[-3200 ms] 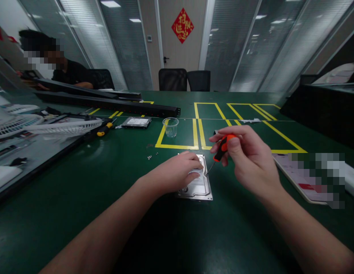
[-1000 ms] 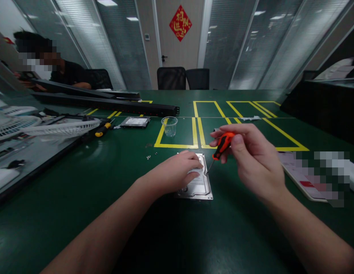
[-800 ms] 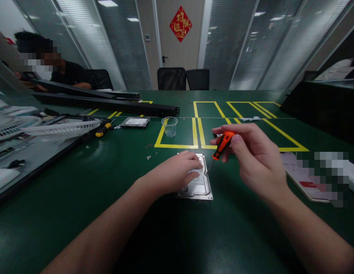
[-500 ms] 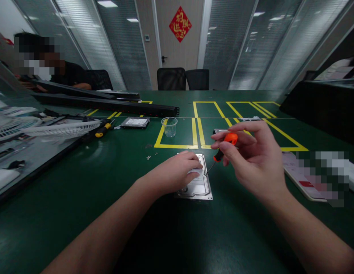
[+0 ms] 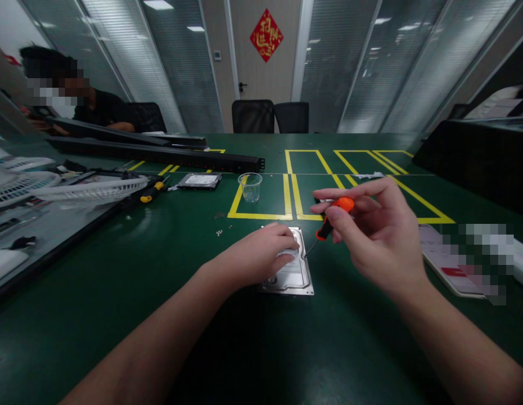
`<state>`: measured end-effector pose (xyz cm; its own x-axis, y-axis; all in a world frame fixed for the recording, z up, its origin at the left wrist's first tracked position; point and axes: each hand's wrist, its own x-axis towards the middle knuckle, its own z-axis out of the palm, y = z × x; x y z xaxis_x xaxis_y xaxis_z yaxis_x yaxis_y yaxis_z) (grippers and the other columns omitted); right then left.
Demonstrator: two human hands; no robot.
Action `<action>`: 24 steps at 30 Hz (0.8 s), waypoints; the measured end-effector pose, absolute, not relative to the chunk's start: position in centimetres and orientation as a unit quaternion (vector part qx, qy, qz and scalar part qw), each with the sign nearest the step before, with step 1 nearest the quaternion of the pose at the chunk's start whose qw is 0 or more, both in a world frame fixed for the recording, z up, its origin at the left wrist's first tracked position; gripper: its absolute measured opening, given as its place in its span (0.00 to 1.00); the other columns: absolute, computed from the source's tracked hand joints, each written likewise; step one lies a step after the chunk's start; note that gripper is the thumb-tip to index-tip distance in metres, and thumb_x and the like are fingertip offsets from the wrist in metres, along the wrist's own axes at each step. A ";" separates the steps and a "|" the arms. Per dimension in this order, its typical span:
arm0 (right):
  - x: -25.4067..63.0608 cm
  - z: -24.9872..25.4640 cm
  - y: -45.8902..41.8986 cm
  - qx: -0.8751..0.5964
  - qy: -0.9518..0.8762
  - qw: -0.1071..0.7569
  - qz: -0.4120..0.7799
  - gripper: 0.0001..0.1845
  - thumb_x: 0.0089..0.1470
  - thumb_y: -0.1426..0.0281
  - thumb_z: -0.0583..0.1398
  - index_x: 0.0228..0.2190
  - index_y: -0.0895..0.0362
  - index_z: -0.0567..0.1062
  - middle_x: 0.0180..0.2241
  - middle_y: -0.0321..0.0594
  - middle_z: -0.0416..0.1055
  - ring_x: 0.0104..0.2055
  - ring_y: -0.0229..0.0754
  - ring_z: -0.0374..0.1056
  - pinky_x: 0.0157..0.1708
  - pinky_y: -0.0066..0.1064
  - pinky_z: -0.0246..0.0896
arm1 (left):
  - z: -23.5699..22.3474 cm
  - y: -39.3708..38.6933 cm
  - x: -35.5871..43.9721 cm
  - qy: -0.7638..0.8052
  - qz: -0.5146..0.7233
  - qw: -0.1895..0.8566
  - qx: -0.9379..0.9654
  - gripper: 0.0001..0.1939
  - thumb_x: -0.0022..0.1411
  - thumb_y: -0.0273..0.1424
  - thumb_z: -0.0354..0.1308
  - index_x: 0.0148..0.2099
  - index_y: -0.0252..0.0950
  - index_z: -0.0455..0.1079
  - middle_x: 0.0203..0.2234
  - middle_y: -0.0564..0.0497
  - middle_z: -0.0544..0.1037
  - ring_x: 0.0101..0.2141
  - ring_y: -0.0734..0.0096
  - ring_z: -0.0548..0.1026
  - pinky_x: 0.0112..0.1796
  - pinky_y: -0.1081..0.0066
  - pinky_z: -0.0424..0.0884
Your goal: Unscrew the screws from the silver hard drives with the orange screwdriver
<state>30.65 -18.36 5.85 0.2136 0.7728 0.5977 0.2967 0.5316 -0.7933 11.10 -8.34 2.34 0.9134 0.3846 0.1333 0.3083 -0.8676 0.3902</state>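
Observation:
A silver hard drive point(image 5: 294, 281) lies flat on the green table in front of me. My left hand point(image 5: 261, 253) is laid over its left side, fingers curled on the top and holding it down. Between the thumb and fingers of my right hand point(image 5: 377, 242) is a small orange-and-black screwdriver point(image 5: 324, 230). It is tilted, with its tip at the right edge of the drive's cover. Several tiny screws point(image 5: 219, 233) lie to the left of the drive. Behind it stands a clear plastic cup point(image 5: 251, 188).
A second hard drive point(image 5: 199, 181) and a yellow-black screwdriver point(image 5: 152, 192) lie at the left, near white fan grilles point(image 5: 93, 188). Long black bars point(image 5: 160, 154) cross the back left. A phone point(image 5: 451, 264) lies right. A person point(image 5: 105, 109) sits at the far left.
My right hand has shifted its fingers slightly on the screwdriver handle, turning a little. The tip stays at the drive's edge. My left hand and the drive have not moved.

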 end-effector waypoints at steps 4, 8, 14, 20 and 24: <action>30.6 5.6 -18.3 -0.441 -0.613 0.628 0.187 0.13 0.64 0.68 0.68 0.47 0.48 0.71 0.45 0.40 0.82 0.41 0.45 0.81 0.27 0.33 0.73 | 2.3 -8.4 11.2 0.174 0.111 0.181 0.962 0.12 0.75 0.31 0.58 0.56 0.38 0.78 0.56 0.44 0.78 0.57 0.57 0.73 0.61 0.56 0.69; 31.0 5.6 -18.4 -0.436 -0.632 0.606 0.208 0.11 0.72 0.62 0.59 0.50 0.49 0.78 0.51 0.44 0.80 0.43 0.45 0.79 0.28 0.34 0.73 | 2.3 -8.4 11.2 0.178 0.109 0.178 0.962 0.12 0.75 0.31 0.58 0.57 0.38 0.78 0.56 0.45 0.78 0.57 0.57 0.73 0.60 0.56 0.70; 30.9 5.7 -18.3 -0.435 -0.626 0.615 0.202 0.09 0.71 0.64 0.61 0.50 0.50 0.78 0.55 0.46 0.79 0.47 0.48 0.80 0.29 0.34 0.75 | 2.2 -8.4 11.2 0.180 0.109 0.175 0.962 0.13 0.75 0.31 0.58 0.57 0.38 0.78 0.56 0.44 0.78 0.57 0.57 0.74 0.60 0.57 0.70; 30.3 5.5 -18.3 -0.441 -0.601 0.638 0.192 0.14 0.63 0.68 0.70 0.45 0.46 0.70 0.50 0.40 0.82 0.41 0.47 0.82 0.25 0.33 0.74 | 2.4 -8.5 11.3 0.177 0.109 0.176 0.962 0.12 0.75 0.31 0.58 0.56 0.37 0.78 0.56 0.44 0.78 0.57 0.56 0.73 0.60 0.56 0.70; 30.4 5.2 -18.3 -0.449 -0.616 0.625 0.170 0.13 0.65 0.67 0.67 0.50 0.47 0.74 0.48 0.41 0.81 0.43 0.46 0.81 0.25 0.32 0.74 | 2.5 -8.5 11.3 0.177 0.106 0.175 0.963 0.12 0.75 0.31 0.58 0.56 0.36 0.78 0.56 0.43 0.78 0.57 0.56 0.74 0.60 0.56 0.70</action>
